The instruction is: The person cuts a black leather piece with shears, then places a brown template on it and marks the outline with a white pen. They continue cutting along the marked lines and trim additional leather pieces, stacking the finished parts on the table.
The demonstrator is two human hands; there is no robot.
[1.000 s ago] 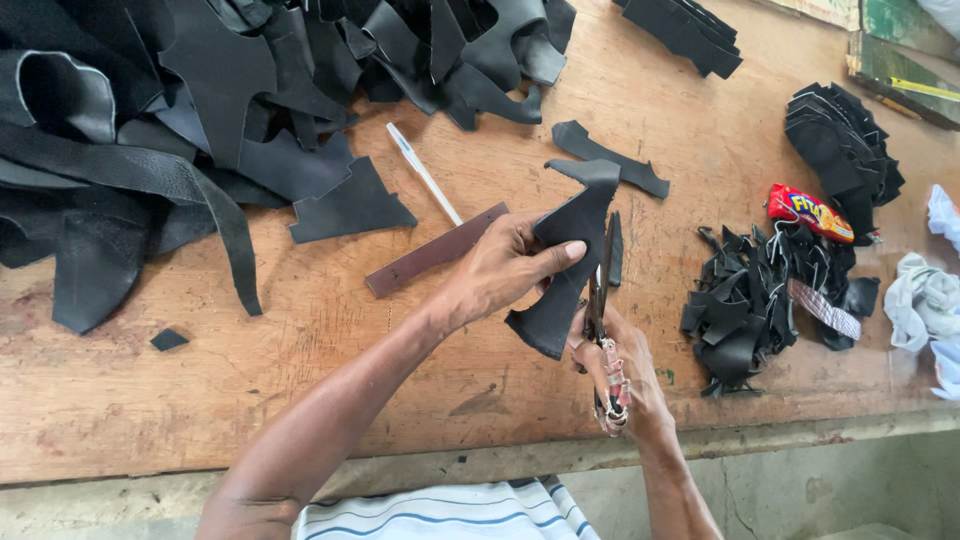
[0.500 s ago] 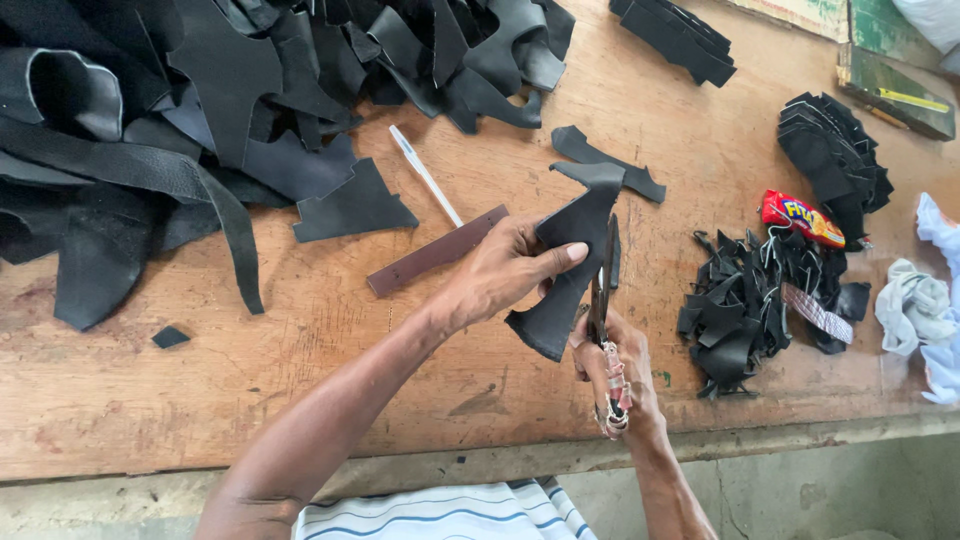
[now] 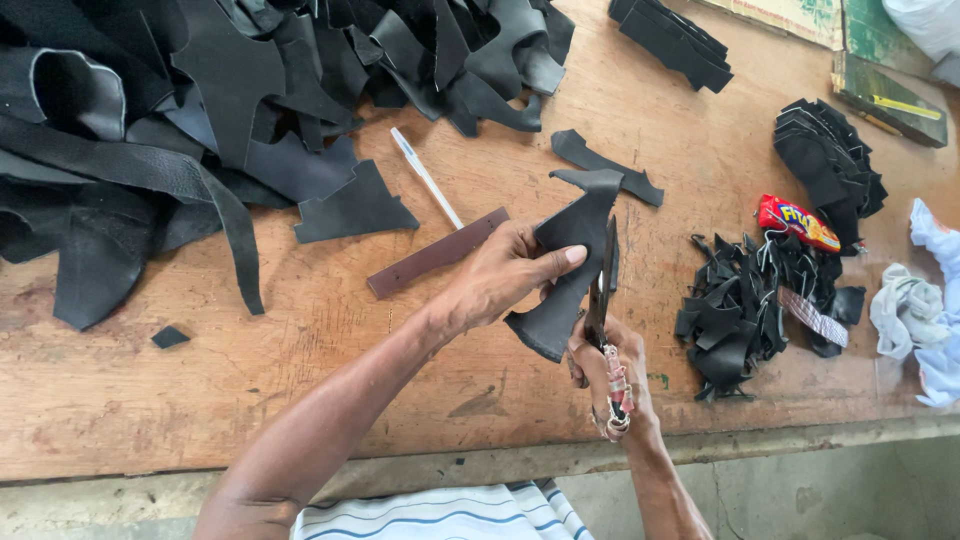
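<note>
- Left hand (image 3: 500,275) pinching black leather piece (image 3: 572,275) – thumb on top, other fingers behind, so sheet stays taut & lifted off table for blades.
- Leather piece held abt upright above front half of table (image 3: 300,400), lower corner hanging free near right hand.
- Right hand (image 3: 608,375) closed thru scissors (image 3: 603,300) handles, handles wrapped in tape/cord – prob for padding. Blades pointing away from body, lying along right edge of leather piece; open or shut: can't tell, too dark vs leather.
- Brown strip (image 3: 438,252) w/ small holes lying flat just behind left hand, apart from it – looks like a straightedge or template kept in reach.
- White pen (image 3: 426,178) just beyond strip, near it, prob for marking.
- Big heap of black leather offcuts (image 3: 200,120) far left, well clear of cutting spot.
- Smaller pile of cut scraps (image 3: 740,310) right of scissors, near enough for dropping trimmings.
- Neat stacks of cut shapes (image 3: 825,160) & (image 3: 670,40) far right, kept apart from scraps.
- Red snack wrapper (image 3: 797,222) on edge of scrap pile; white rags (image 3: 905,305) at far right edge.
- Small lone black bit (image 3: 170,336) left front.
</note>
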